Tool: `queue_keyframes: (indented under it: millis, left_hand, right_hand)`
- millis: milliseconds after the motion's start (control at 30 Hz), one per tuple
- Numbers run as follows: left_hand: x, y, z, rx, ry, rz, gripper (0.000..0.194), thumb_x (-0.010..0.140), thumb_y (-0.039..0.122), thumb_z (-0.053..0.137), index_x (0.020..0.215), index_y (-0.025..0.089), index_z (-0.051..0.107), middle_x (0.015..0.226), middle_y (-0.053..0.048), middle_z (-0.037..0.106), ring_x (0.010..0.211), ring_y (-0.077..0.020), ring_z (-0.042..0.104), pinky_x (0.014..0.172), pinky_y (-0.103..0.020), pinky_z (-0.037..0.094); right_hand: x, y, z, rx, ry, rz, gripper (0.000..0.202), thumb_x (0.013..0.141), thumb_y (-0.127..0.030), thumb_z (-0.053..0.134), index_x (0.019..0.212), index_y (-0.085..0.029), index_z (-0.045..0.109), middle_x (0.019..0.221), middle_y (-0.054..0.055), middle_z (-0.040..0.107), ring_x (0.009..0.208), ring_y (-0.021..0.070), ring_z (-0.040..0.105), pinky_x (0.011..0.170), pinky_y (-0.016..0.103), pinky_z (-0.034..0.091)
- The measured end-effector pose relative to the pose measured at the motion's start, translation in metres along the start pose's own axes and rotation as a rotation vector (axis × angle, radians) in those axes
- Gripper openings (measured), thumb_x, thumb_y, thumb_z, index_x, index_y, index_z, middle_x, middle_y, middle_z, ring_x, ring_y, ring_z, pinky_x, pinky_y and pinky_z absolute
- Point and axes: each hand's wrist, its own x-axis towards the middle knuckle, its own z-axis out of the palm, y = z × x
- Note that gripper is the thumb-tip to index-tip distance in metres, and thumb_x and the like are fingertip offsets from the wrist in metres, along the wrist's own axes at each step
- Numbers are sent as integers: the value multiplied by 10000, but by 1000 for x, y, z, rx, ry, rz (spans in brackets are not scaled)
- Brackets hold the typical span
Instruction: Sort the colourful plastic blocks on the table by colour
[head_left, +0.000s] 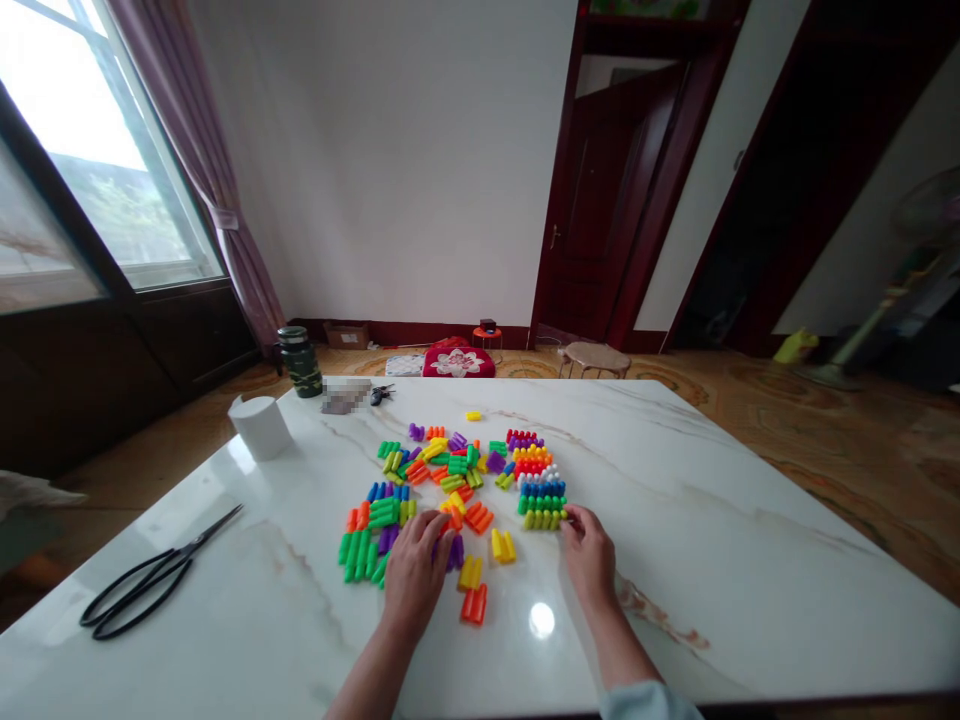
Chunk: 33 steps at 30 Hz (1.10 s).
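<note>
Over the loose plastic blocks in the middle of the table, my left hand [415,568] is closed with its fingers bent downward. A purple block [456,553] lies by its thumb and an orange block [478,517] just beyond its fingertips; what the fingers grip is hidden. My right hand [589,552] pinches the right end of a yellow-green row of joined blocks [543,520]. That row is the nearest in a stack of coloured rows, with a green row [541,505], a blue row [543,489] and a red row [531,467] behind it.
Scissors with black handles [154,580] lie at left. Farther back stand a white paper roll [260,427] and a dark jar [300,362]; small black-handled clippers [381,395] lie near the far edge. Yellow blocks [503,546] and a red-orange block [474,605] lie between my hands.
</note>
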Motion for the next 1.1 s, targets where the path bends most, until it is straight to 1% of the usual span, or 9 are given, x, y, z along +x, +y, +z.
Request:
queue_keyframes:
  millis: [300, 733, 867, 933, 1033, 1067, 1100]
  left_hand:
    - [1, 2, 0, -2, -25, -22, 275, 987, 345, 421, 1083, 237, 655, 1111, -57, 645, 991, -210, 626, 858, -358, 511]
    - [2, 5, -3, -3, -20, -21, 278, 989, 349, 416, 1060, 231, 658, 1099, -60, 650, 984, -210, 624, 859, -359, 513]
    - [2, 7, -4, -2, -12, -22, 278, 988, 347, 418, 1047, 233, 665, 1085, -59, 654, 975, -208, 623, 856, -351, 514]
    - [2, 7, -4, -13, -12, -22, 271, 987, 337, 421, 1045, 235, 666, 1084, -60, 653, 976, -207, 621, 861, -349, 510]
    - [2, 7, -4, -28, -19, -29, 269, 988, 329, 419, 1041, 231, 664, 1081, -63, 651, 980, -206, 617, 866, -352, 506]
    - [2, 7, -4, -29, -19, -29, 269, 988, 329, 419, 1037, 230, 665, 1074, -64, 651, 978, -206, 617, 863, -351, 506]
    - [2, 7, -4, -29, -16, -29, 270, 988, 328, 419, 1033, 229, 666, 1065, -65, 652, 973, -205, 619, 860, -350, 508]
  right_hand:
    - [1, 0, 1, -28, -35, -29, 318, 800, -374, 480, 964, -169, 659, 954, 127, 709, 811, 240, 657, 785, 381, 519]
    - [1, -2, 3, 18, -75, -47, 326, 795, -420, 502, 939, -173, 658, 924, 126, 718, 805, 248, 670, 779, 392, 532]
    - [0, -5, 1, 9, -89, -55, 315, 794, -421, 523, 941, -173, 650, 893, 111, 710, 774, 232, 662, 755, 375, 535]
    - [-2, -12, -3, -16, -44, -108, 297, 805, -402, 533, 955, -172, 645, 903, 105, 694, 745, 212, 640, 741, 366, 532]
    - [-4, -32, -7, -48, 82, -259, 248, 851, -345, 508, 977, -178, 641, 950, 103, 659, 769, 197, 609, 765, 364, 519]
    - [-4, -41, -6, -42, 96, -311, 230, 866, -322, 494, 972, -184, 644, 955, 101, 654, 800, 200, 608, 787, 366, 516]
    - [-3, -50, -3, -27, 81, -356, 216, 878, -298, 480, 955, -192, 651, 951, 97, 655, 834, 203, 611, 811, 367, 513]
